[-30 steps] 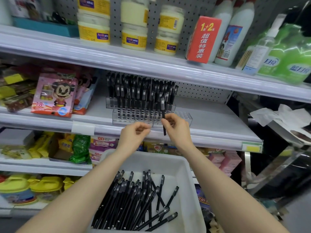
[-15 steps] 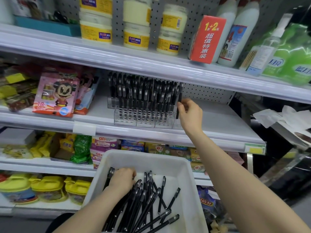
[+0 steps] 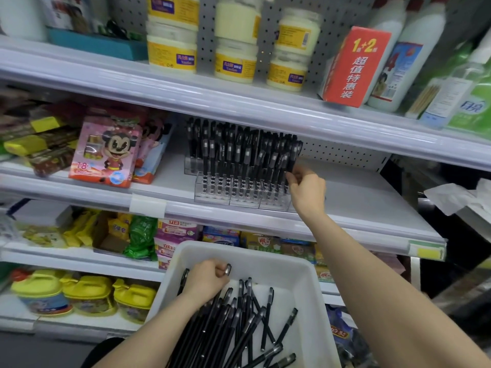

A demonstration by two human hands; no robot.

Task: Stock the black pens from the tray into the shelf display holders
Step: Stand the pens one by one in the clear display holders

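Shelf's clear holder (image 3: 212, 197): right hand (image 3: 307, 193) still pinches a pen (image 3: 294, 155) at its right end; left hand (image 3: 206, 284), below, has curled round pens (image 3: 239, 328) in the tray (image 3: 300, 266).

- Retail shop aisle.
- Tiered white shelves (image 3: 239, 107) with a yellow price tag (image 3: 427, 252) on the rail, pegboard (image 3: 342, 152) behind.
- Stock faced in rows: yellow-label jars (image 3: 233, 62), red promo box (image 3: 353, 65), snack packs (image 3: 140, 235), black pens (image 3: 239, 152) upright in a clear display holder (image 3: 220, 197).
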